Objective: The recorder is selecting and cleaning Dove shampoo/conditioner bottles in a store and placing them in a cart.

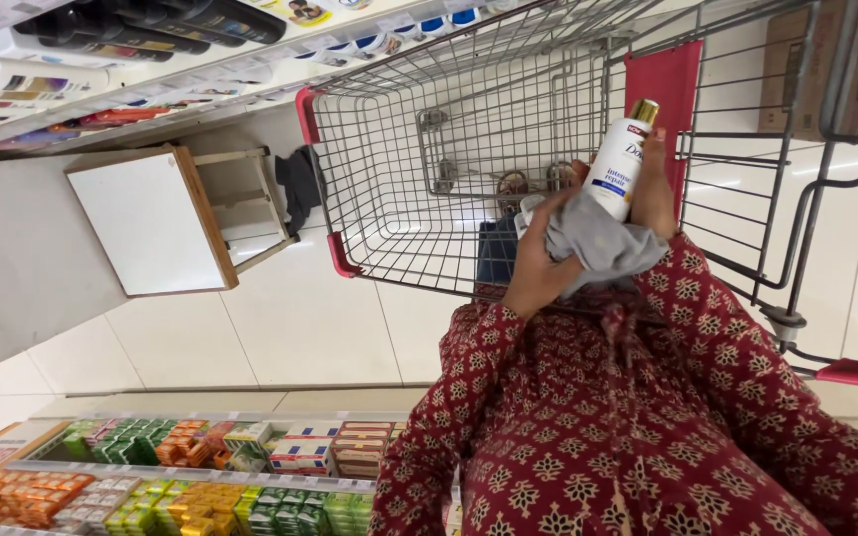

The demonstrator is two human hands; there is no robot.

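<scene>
Bottle (620,164) and grey cloth (598,243) held together in two hands above a shopping cart (399,159).

White with a gold cap, the bottle stands nearly upright over the cart's near edge; the right hand (655,189) has its grip closed around the bottle's side, while the left hand (538,263) has its grip closed on the cloth, bunched against the bottle's lower part. Both sleeves are dark red with a pale pattern. A white-topped wooden stool (151,220) stands left of the cart, and shelves of small coloured boxes (201,476) run along the bottom.
</scene>
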